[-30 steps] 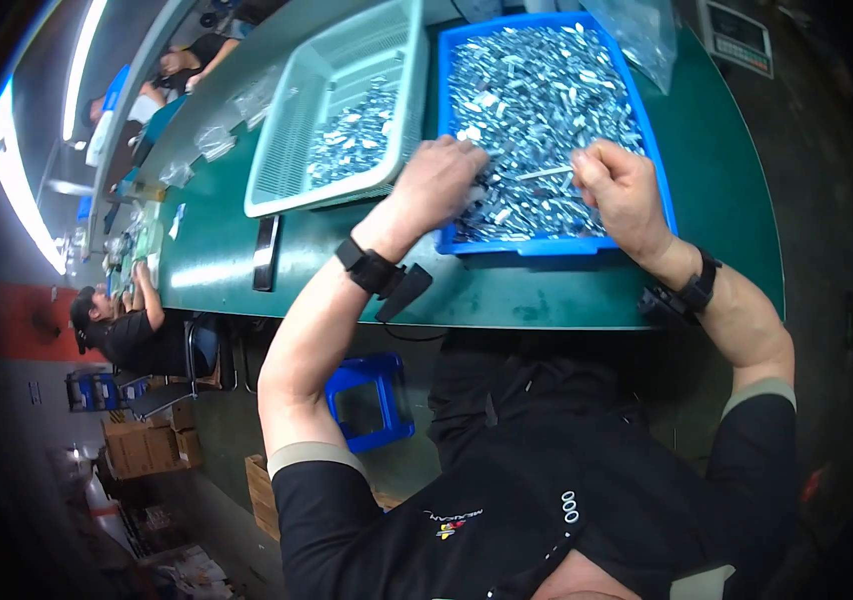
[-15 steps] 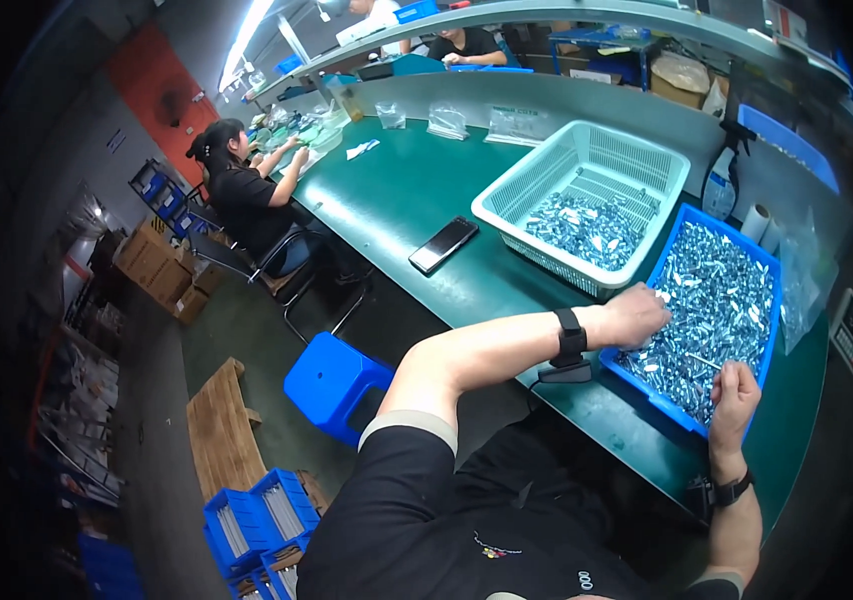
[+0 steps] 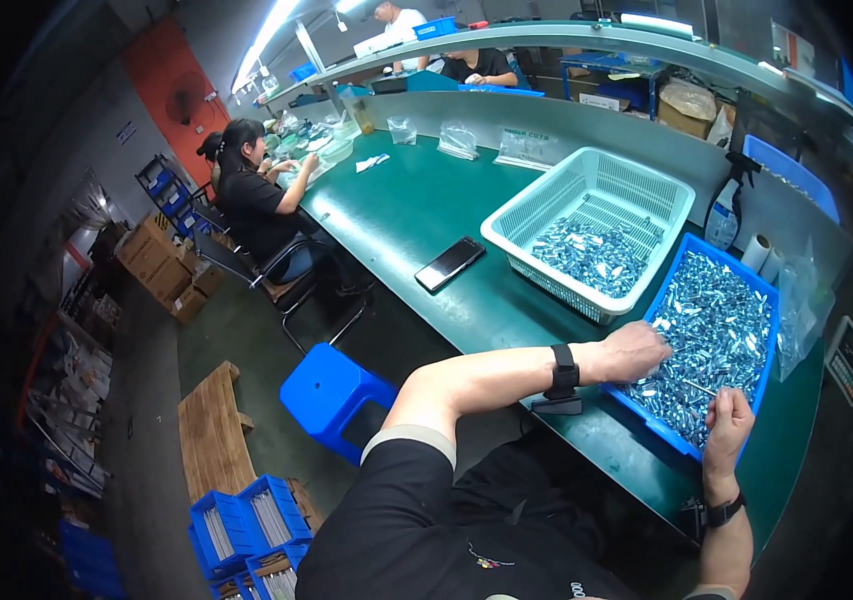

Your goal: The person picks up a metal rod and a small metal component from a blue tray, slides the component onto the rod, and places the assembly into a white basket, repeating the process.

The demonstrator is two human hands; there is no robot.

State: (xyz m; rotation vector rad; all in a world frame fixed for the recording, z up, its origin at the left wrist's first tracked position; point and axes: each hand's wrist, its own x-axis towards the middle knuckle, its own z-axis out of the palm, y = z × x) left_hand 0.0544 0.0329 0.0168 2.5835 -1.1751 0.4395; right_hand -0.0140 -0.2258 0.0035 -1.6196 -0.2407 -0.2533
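A blue tray [image 3: 668, 433] full of small shiny metal parts [image 3: 722, 310] sits at the table's right end. Over its left side is my left hand [image 3: 635, 352], fingers curled closed; whatever they hold is hidden. Near the tray's front right, my right hand [image 3: 730, 422] pinches a thin metal rod [image 3: 701, 388] that points left over the parts. Beyond my left hand stands a pale green slotted basket [image 3: 539, 272], with more of the same metal parts [image 3: 592, 255] in its bottom.
A phone [image 3: 451, 263] lies left of the basket on the green table [image 3: 387, 215]. Behind the tray stand a spray bottle [image 3: 724, 205] and clear plastic bags [image 3: 802, 305]. A blue stool [image 3: 332, 390] is at left. A person [image 3: 257, 200] works farther along the table.
The view has shifted slightly, so the table and tray appear lower. Both hands stay at the tray, and the right still pinches the rod.
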